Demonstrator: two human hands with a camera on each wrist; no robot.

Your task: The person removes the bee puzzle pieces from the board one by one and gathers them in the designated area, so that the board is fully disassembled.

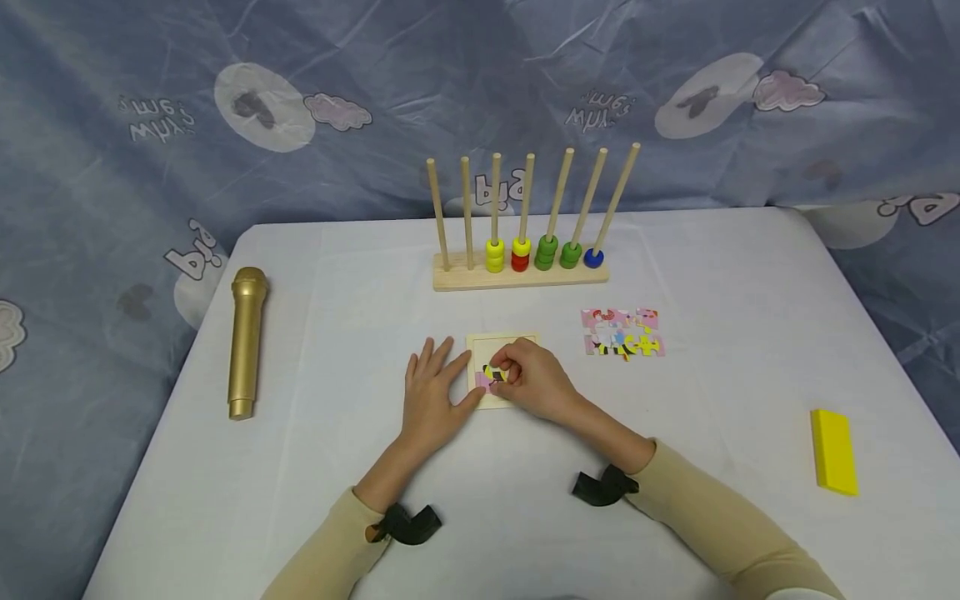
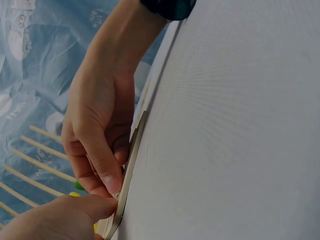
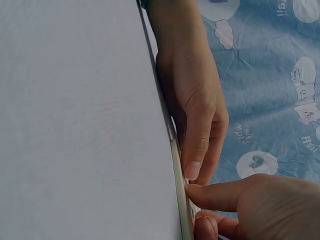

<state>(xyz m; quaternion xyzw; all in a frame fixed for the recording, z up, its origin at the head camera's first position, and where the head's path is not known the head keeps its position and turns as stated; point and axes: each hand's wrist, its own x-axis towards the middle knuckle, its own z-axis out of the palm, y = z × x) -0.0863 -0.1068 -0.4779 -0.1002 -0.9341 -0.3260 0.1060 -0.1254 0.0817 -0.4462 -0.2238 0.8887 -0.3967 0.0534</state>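
Note:
In the head view a small wooden puzzle frame [image 1: 486, 345] lies on the white table between the two hands. Pink, yellow and black puzzle pieces [image 1: 482, 380] show in its lower part. My left hand [image 1: 433, 402] rests with spread fingers along the frame's left side, its thumb at the lower edge. My right hand [image 1: 534, 382] reaches over the right side and pinches a puzzle piece down at the frame, the piece partly hidden by the fingers. In the left wrist view, the right thumb and the left thumb [image 2: 102, 207] are close together at the frame's edge [image 2: 131, 167].
Several loose puzzle pieces [image 1: 622, 321] lie right of the frame. Behind stands a wooden bead rack [image 1: 517, 279] with tall pegs and coloured beads. A gold microphone [image 1: 246, 346] lies at the left, a yellow block [image 1: 834, 452] at the right. A patterned blue cloth hangs behind.

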